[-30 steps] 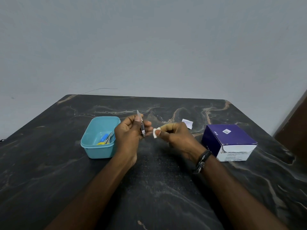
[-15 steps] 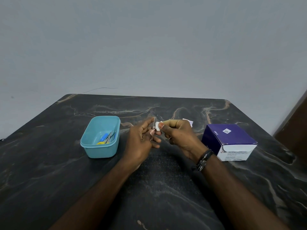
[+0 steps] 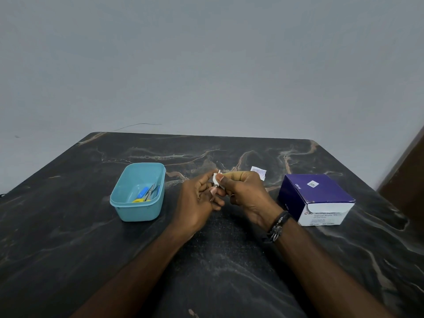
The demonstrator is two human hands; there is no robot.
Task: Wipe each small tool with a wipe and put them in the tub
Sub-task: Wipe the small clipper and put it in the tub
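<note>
Both hands meet: right hand [image 3: 244, 191] pinches wipe [image 3: 216, 177] around tool [image 3: 216, 185], apparently metal, left hand [image 3: 199, 198] holding.

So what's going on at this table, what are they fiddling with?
A person is cleaning small tools. The left hand holds a small metal tool while the right hand pinches a white wipe against it. A few tools already lie in the teal tub to the left. A purple box of alcohol swabs and a torn wrapper sit to the right.
</note>
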